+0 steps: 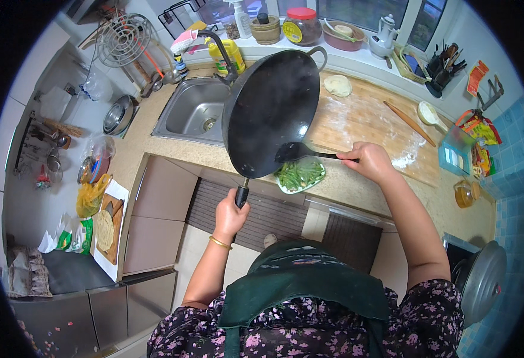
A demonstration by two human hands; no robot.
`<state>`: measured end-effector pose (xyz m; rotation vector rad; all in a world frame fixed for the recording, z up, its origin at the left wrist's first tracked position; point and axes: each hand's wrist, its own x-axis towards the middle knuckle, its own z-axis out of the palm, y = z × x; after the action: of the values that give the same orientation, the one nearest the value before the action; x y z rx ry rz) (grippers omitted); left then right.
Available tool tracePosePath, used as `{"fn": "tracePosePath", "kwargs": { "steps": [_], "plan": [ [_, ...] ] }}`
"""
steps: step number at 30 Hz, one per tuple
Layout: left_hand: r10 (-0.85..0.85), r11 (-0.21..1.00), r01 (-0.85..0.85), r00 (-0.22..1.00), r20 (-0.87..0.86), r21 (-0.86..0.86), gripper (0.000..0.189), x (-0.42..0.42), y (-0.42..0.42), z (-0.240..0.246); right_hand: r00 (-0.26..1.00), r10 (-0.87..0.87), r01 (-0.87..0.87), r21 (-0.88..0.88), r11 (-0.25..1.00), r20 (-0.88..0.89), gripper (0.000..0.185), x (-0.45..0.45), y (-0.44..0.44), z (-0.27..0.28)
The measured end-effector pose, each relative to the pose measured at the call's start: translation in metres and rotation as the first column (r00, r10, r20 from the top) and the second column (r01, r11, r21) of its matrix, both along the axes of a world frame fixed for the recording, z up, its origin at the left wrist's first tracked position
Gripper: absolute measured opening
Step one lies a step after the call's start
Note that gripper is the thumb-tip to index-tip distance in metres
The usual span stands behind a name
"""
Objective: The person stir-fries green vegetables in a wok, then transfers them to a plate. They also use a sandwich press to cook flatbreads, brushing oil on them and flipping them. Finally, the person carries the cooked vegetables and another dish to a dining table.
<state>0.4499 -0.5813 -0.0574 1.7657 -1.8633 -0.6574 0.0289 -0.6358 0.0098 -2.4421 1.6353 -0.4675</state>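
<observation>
My left hand (232, 214) grips the handle of a large black wok (273, 107), which is tilted steeply to the right over the counter. In my right hand (369, 161) is a black spatula (295, 152), its blade at the wok's lower rim. Just below that rim, a white plate (291, 192) holds cooked green vegetables (301, 174), possibly green beans. The plate stands by the counter's front edge and is partly hidden by the wok and spatula. Inside, the visible wok surface looks bare apart from small bits near the low edge.
A steel sink (190, 112) lies left of the wok, under a black faucet (221, 44). On the right, a floured wooden board (356, 121) bears a round of dough (338, 85) and a rolling pin (408, 123). A flatbread (105, 230) rests on the left counter.
</observation>
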Motion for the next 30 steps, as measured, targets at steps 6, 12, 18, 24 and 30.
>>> {"fn": "tracePosePath", "kwargs": {
  "steps": [6,12,18,24,30],
  "plan": [
    [0.000,0.998,0.005,0.996,0.088,-0.055,0.033,0.011,-0.002,-0.004,0.996,-0.084,0.083,-0.042,0.996,-0.033,0.019,-0.007,0.018,-0.012],
    [-0.001,1.000,0.001,1.000,0.014,0.004,0.030,0.007,0.006,0.005,0.697,-0.214,0.162,0.141,0.977,0.684,0.029,0.047,0.024,-0.022],
    [0.008,0.998,-0.003,0.996,-0.088,0.058,0.026,-0.006,0.019,0.011,0.364,-0.204,0.202,0.137,0.970,0.909,0.032,0.124,0.015,-0.034],
    [-0.015,1.000,0.015,1.000,-0.022,0.006,0.025,-0.005,0.016,0.010,0.771,-0.080,0.093,0.013,0.996,0.632,0.031,0.094,0.034,-0.030],
    [0.037,0.999,-0.037,0.999,0.038,0.001,0.032,-0.004,0.012,0.012,0.975,-0.096,0.107,-0.047,0.993,0.198,0.020,0.035,0.043,-0.034]
  ]
}}
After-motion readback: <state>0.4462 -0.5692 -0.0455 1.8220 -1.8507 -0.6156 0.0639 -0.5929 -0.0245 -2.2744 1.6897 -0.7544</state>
